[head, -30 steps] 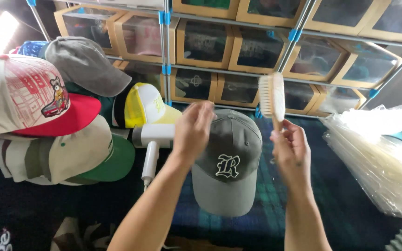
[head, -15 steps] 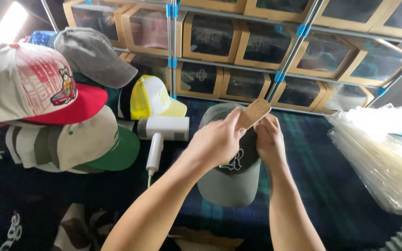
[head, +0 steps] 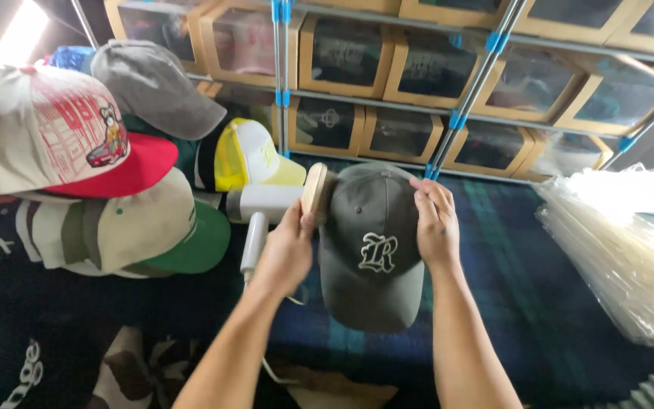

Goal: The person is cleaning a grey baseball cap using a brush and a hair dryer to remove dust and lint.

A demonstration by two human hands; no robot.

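Note:
A dark grey cap (head: 372,257) with a white stitched emblem on its front hangs in front of me, brim pointing down. My right hand (head: 434,226) grips its right side. My left hand (head: 288,251) holds a wooden brush (head: 313,189) upright, pressed against the left side of the cap's crown. The bristles are hidden between the brush back and the cap.
A pile of caps lies at the left: a white and red one (head: 62,136), a grey one (head: 153,83), a yellow and white one (head: 247,155). A white handheld appliance (head: 263,203) sits behind the brush. Windowed cardboard boxes (head: 342,53) fill the shelves. Clear plastic bags (head: 622,242) are stacked at the right.
The brush passed from my right hand to my left hand. My right hand took the cap's right side, and the brush came down from above onto the cap's left side.

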